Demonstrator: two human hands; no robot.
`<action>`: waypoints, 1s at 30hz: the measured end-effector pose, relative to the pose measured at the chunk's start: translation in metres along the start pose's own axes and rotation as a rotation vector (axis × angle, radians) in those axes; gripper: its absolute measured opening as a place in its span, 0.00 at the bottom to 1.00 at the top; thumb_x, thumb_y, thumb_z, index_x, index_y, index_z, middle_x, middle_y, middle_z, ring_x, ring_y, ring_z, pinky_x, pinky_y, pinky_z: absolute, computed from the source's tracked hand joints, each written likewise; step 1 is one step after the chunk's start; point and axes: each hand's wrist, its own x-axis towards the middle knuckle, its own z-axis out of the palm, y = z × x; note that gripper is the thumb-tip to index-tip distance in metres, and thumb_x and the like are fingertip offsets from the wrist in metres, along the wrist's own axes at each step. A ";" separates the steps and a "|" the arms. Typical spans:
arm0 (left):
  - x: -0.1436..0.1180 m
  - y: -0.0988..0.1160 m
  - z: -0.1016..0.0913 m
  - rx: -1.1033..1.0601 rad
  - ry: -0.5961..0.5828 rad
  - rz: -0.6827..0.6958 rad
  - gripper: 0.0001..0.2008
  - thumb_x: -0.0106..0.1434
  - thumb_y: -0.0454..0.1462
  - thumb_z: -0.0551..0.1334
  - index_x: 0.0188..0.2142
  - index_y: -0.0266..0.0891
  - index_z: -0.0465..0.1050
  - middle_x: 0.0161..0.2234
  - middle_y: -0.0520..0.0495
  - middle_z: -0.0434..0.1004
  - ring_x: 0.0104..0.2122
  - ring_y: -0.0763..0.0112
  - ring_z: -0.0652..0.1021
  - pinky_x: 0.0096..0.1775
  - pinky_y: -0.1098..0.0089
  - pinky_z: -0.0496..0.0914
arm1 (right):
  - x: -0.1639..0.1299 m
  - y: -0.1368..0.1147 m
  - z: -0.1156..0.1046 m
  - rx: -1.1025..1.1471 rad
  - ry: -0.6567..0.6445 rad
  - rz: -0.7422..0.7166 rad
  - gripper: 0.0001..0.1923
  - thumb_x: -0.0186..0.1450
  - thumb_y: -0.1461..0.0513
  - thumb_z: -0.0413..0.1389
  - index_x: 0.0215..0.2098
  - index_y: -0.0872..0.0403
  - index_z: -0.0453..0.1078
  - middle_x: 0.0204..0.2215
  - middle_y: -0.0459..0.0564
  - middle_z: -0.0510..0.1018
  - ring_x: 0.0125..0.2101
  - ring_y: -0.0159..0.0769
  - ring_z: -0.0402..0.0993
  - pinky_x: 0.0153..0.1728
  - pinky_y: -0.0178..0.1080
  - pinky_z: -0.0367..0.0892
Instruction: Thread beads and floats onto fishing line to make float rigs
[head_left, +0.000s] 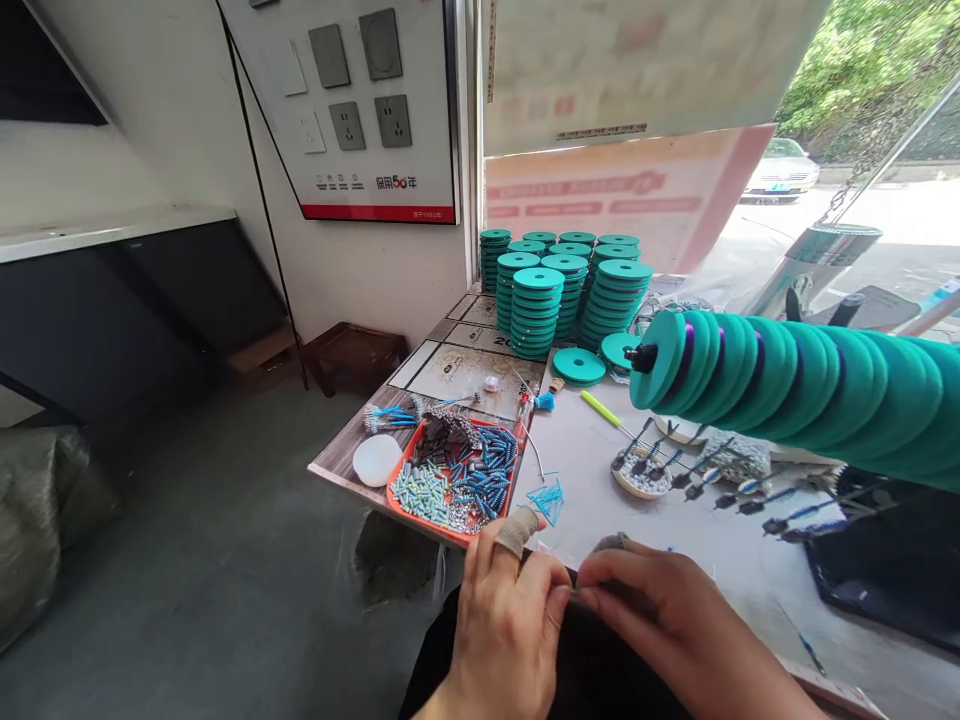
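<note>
L hand [504, 610] & R hand [660, 610] meet at table [600, 450] edge, fingertips pinched on tiny item, too small to ID; held close for fine work. Orange tray [397, 497] of parts just ahead, within reach.

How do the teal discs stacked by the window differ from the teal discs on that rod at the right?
The stacked discs lie flat in upright piles on the table; the discs on the rod stand on edge in a sideways row above it. The rod discs show purple between them; the stacked ones show none. Both sets are teal and round.
</note>
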 end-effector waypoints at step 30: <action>-0.021 0.001 0.007 0.414 -0.080 0.199 0.22 0.56 0.26 0.52 0.51 0.25 0.62 0.15 0.54 0.69 0.15 0.69 0.72 0.18 0.68 0.61 | 0.004 0.012 0.012 -0.436 0.188 -0.102 0.16 0.66 0.61 0.43 0.29 0.50 0.71 0.22 0.47 0.73 0.22 0.38 0.74 0.23 0.37 0.67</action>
